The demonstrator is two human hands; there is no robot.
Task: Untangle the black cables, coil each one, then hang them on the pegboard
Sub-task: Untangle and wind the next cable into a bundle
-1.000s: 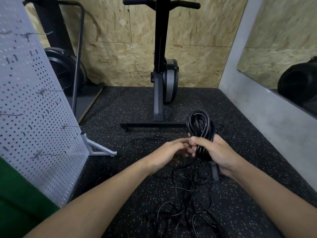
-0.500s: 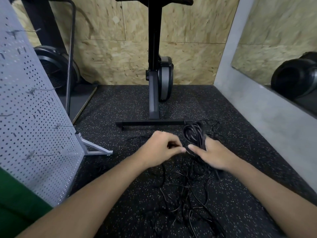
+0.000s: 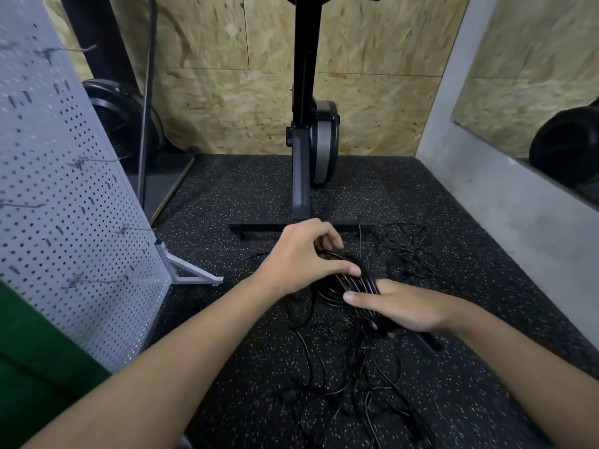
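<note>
- Left hand (image 3: 299, 259): fingers (image 3: 325, 236) curled down over the far edge of the coiled bundle of glossy black cable (image 3: 358, 281). The thumb lies along the near side, so the hand grips the bundle from above.
- Right hand (image 3: 402, 307): thumb (image 3: 355, 298) laid straight across the strands. The other fingers are hidden beneath the bundle; judged to be wrapped under it and holding it.
- Coiled bundle: held between both hands, low over the black speckled rubber floor (image 3: 227, 319). Its loops lie side by side and look tidy.
- Loose tangle of thin black cables (image 3: 353, 371): spread on the floor under and in front of the hands, with more strands beyond (image 3: 405, 251). Whether any strand joins the bundle cannot be told.
- Grey perforated metal pegboard (image 3: 64, 196): stands to the left, well apart from the hands. Its wire hooks (image 3: 87, 162) carry nothing visible.
- Step in hand, as judged: finishing or securing the coil of one cable. Hanging has not begun.
- Next move calls for a firm one-handed hold so the loops do not spring open, then a reach left to slip the coil over a hook. The tangle remains to be sorted.
</note>
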